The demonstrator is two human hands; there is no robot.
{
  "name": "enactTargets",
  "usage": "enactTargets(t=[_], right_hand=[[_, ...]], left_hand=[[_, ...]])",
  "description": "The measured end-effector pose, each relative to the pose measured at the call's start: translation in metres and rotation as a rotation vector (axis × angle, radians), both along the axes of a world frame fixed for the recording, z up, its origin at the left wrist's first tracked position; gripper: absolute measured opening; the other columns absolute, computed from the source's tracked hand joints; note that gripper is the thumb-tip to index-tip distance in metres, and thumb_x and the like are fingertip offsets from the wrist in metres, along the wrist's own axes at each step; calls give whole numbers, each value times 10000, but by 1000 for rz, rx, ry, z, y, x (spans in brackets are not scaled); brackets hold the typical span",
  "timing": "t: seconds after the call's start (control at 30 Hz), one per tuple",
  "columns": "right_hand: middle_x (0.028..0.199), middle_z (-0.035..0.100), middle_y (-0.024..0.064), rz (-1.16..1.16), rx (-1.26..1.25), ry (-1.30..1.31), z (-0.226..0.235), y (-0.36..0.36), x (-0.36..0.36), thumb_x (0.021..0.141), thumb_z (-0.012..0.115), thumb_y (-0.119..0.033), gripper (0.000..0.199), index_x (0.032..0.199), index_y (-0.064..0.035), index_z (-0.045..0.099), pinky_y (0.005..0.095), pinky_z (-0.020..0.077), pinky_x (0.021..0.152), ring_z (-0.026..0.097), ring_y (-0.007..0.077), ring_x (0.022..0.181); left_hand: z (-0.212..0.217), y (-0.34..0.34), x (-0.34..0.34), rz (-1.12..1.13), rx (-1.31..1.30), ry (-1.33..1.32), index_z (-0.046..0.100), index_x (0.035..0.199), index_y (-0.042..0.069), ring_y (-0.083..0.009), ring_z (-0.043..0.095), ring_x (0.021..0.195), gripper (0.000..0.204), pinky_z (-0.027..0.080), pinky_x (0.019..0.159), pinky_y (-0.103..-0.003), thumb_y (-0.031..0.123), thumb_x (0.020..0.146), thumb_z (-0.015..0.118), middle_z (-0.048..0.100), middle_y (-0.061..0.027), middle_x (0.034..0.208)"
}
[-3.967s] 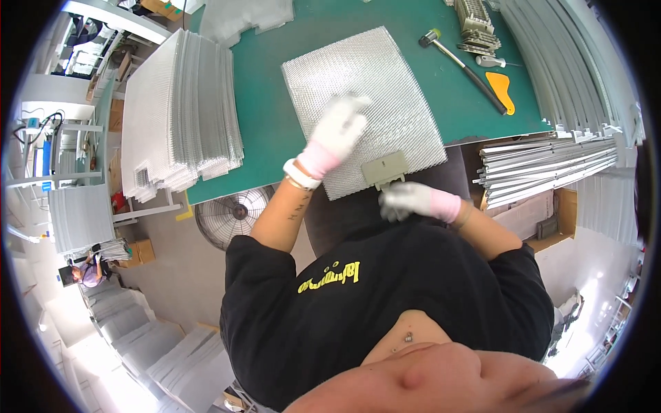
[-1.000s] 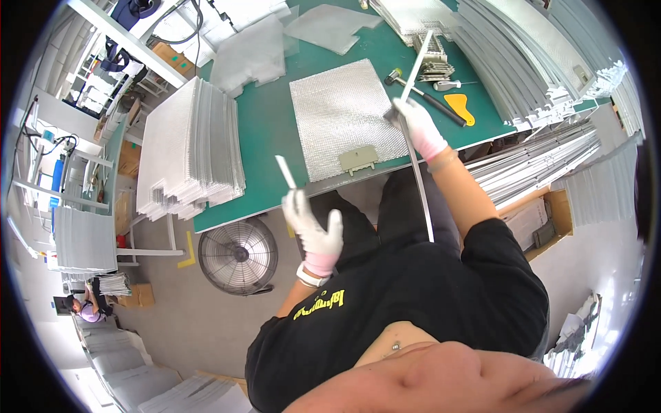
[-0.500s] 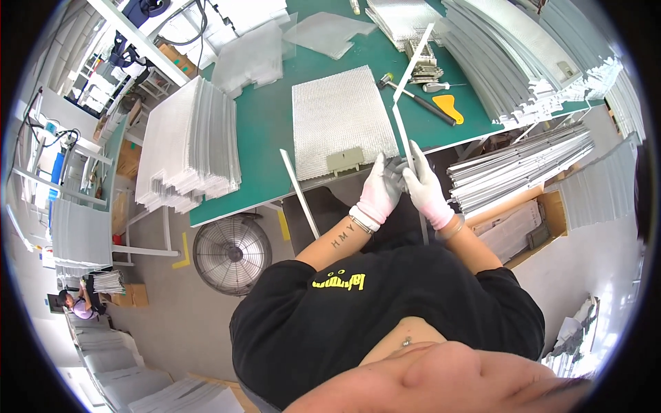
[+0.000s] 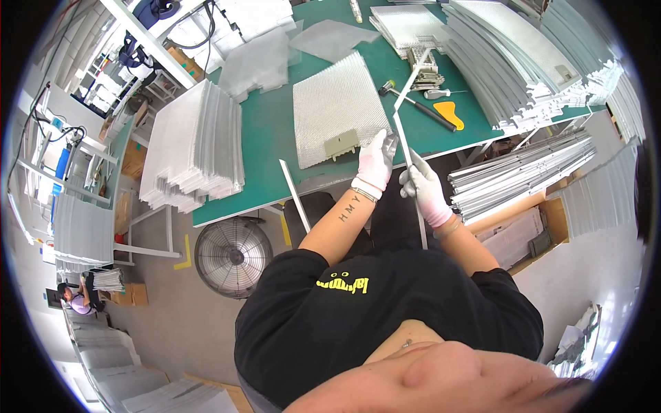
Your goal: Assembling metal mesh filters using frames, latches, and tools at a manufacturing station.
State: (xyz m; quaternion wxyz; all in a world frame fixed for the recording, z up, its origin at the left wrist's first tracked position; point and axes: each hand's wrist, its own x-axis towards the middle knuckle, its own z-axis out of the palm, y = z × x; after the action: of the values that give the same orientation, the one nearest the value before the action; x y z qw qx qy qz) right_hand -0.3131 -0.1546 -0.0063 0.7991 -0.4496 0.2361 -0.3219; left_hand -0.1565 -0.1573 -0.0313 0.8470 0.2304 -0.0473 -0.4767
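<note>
A silvery mesh panel [image 4: 337, 96] lies tilted at the near edge of the green table, with a grey-beige clip-like piece [image 4: 342, 143] on its near edge. My gloved left hand [image 4: 375, 162] is closed on the panel's near right corner, fingertips partly hidden. My gloved right hand [image 4: 425, 189] wraps round a long thin white metal strip [image 4: 403, 141], which bends above the panel's corner and angles away over the table. Left of the panel, another white strip [image 4: 292, 189] slants down toward my lap; whether the two strips join is hidden.
Mesh panels stand stacked at the left [image 4: 196, 141] and right [image 4: 492, 65]. A hammer [image 4: 430, 110], a yellow scraper [image 4: 449, 115] and a screwdriver [image 4: 435, 93] lie right of the panel. Bundled strips [image 4: 523, 165] sit at the lower right. A floor fan [image 4: 234, 256] stands below the table.
My left hand has moved left and slightly up to the panel's corner, apart from my right hand. The panel has turned counterclockwise. My right hand has slid slightly down along the strip.
</note>
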Motion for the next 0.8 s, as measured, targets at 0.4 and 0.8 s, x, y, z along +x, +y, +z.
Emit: enactTargets(t=[0.4, 0.8], right_hand=[[760, 572, 54, 64, -102, 172, 6, 3, -2, 1043, 415, -124, 499, 1528, -70, 311, 243, 497, 548, 423, 52, 496], [719, 592, 49, 36, -167, 265, 5, 10, -2, 1006, 456, -82, 537, 1525, -60, 317, 227, 478, 509, 488, 66, 496]], left_hand=[[9, -4, -2, 45, 56, -26, 607, 1059, -15, -234, 642, 941, 143, 525, 863, -358, 71, 945, 605, 666, -114, 1016], [5, -16, 2, 62, 134, -106, 627, 1056, 13, -199, 653, 906, 130, 529, 785, -330, 90, 951, 624, 677, -92, 999]])
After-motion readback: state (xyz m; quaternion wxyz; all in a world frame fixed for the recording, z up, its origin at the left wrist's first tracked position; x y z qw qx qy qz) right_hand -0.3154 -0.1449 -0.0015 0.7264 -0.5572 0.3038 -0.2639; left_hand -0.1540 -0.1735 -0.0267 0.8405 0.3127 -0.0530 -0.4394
